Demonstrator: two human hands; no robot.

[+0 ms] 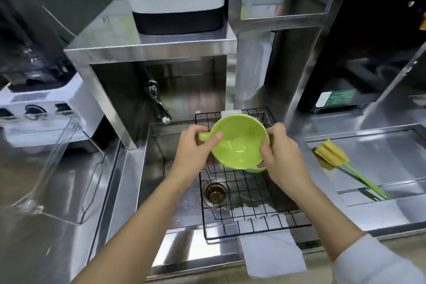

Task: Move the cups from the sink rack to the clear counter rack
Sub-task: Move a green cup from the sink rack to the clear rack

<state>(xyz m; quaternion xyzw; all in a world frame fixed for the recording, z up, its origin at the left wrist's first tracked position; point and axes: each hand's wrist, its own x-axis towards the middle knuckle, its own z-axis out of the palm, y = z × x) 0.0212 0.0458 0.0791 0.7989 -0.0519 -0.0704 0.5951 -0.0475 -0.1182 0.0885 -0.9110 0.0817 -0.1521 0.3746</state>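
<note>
A lime-green cup (pixel 237 143) with a side handle is held tilted above the black wire sink rack (pixel 249 193), its opening facing me. My left hand (pixel 193 152) grips the handle and the left rim. My right hand (pixel 280 152) clasps the right rim. Under the cup, by my right hand, part of a second pale green piece (pixel 255 169) peeks out; I cannot tell what it is. The clear counter rack (pixel 46 168) stands on the steel counter at the left, with nothing visible in it.
The sink drain (pixel 215 191) lies under the rack and a faucet (pixel 158 104) sticks out behind it. A yellow sponge brush with a green handle (pixel 334 157) rests on the right drain tray. White cloth (pixel 272 253) hangs over the sink's front edge. Appliances stand at left and above.
</note>
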